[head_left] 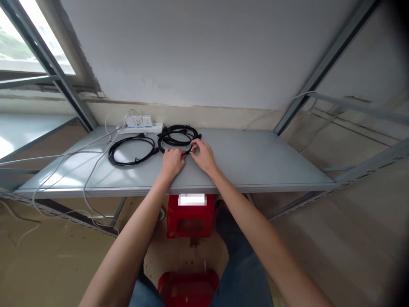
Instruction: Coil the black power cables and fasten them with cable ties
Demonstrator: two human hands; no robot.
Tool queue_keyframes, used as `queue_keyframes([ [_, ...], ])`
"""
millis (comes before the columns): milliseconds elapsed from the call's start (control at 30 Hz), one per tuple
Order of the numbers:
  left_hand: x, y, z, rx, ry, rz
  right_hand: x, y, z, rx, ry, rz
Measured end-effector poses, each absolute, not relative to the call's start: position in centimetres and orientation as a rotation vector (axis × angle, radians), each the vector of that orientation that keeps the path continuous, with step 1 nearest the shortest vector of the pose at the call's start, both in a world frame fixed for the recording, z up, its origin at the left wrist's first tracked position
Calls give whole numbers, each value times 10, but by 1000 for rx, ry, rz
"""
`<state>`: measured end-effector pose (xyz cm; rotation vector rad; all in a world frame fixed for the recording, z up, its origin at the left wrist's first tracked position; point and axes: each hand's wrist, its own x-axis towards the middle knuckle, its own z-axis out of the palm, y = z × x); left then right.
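Two coils of black cable lie on the grey metal shelf. The right-hand coiled black cable has its near edge between my hands. My left hand is closed on that near edge, palm down on the shelf. Thumb and fingers of my right hand pinch the same cable just to the right, at its front right side. What exactly sits between the fingertips is too small to make out. To the left, apart from both hands, rests the other black cable coil, fastened with a small tie at its front.
A white power strip with white plug-in adapters stands against the wall. Thin white cords run across the shelf's left end and hang over its front edge. Metal uprights frame both ends. A red stool stands below.
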<state>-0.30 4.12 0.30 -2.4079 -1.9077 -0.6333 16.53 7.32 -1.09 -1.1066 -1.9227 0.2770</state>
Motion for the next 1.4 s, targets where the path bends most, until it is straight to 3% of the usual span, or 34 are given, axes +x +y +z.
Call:
queue_keyframes([
  [167, -4, 43, 2, -2407, -1913, -616, 170, 88, -19, -1027, -1752, 836],
  [400, -4, 44, 1, -2404, -1898, -612, 172, 91, -24, -975, -1614, 1067],
  [1400, -4, 42, 3, -2411, -1893, -596, 170, 84, -18, -1014, -1685, 952],
])
